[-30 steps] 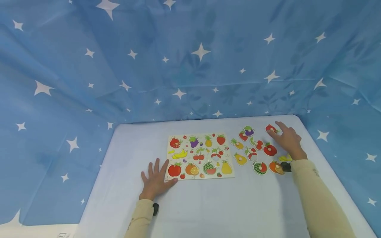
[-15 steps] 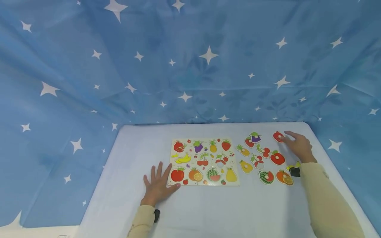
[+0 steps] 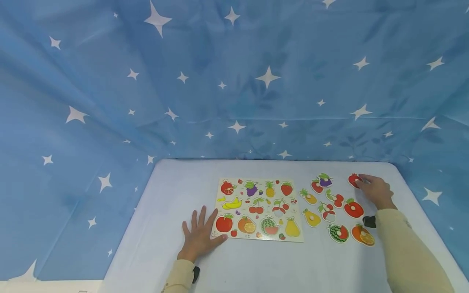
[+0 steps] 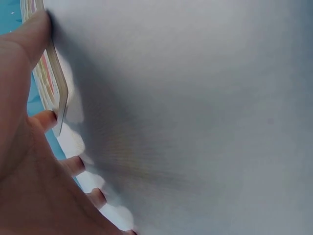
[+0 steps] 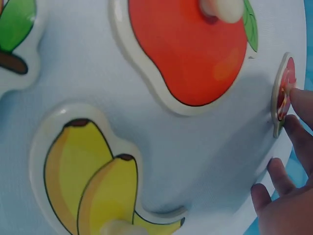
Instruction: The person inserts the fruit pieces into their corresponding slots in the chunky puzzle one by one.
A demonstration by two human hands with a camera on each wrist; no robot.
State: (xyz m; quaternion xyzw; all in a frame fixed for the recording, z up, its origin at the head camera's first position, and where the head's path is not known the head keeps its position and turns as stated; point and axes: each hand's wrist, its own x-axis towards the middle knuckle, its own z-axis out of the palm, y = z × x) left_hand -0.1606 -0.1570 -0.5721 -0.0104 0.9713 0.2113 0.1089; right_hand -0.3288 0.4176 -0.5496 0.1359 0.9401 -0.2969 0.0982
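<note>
In the head view my right hand (image 3: 376, 192) pinches the small knob of the pomegranate puzzle piece (image 3: 353, 180) at the far right of the table. The right wrist view shows thumb and index finger at the knob, with the pomegranate piece (image 5: 281, 93) tipped edge-on to the camera and the other fingers close over the table. My left hand (image 3: 199, 240) lies with spread fingers at the near left corner of the fruit puzzle board (image 3: 271, 238). Its thumb (image 4: 36, 36) rests on the edge of the board (image 4: 61, 90).
Loose knobbed pieces lie right of the board, including an apple (image 3: 353, 208), an orange (image 3: 363, 235), a watermelon (image 3: 338, 233) and a pear (image 3: 311, 218). The grape piece (image 3: 325, 180) overlaps a strawberry piece (image 3: 316, 186). A banana piece (image 5: 93, 181) lies under my right wrist.
My right thumb and index finger have closed on the pomegranate piece's knob. The head view has tilted, so the table appears lower and further right. My left hand stays at the board.
</note>
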